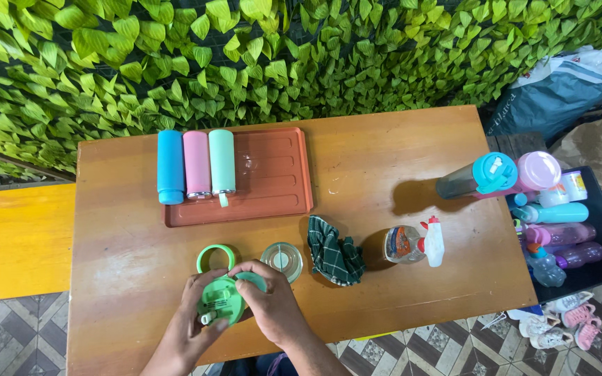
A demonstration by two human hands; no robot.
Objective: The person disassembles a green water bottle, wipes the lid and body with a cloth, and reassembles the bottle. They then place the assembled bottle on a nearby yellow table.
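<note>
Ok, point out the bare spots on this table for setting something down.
Free: the right half of the red tray, the tabletop between the tray and the standing bottles, and the left front corner. Crowded: the front middle, where both hands hold the green lid beside the ring, clear cap, cloth and spray bottle.

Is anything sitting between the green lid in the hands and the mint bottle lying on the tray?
Only the loose green ring lies near that line, just beyond the green lid. Otherwise it's bare table up to the tray and mint bottle.

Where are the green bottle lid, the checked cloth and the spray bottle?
green bottle lid (221,301): head view, its top face.
checked cloth (334,254): head view, middle folds.
spray bottle (404,244): head view, clear body.
</note>
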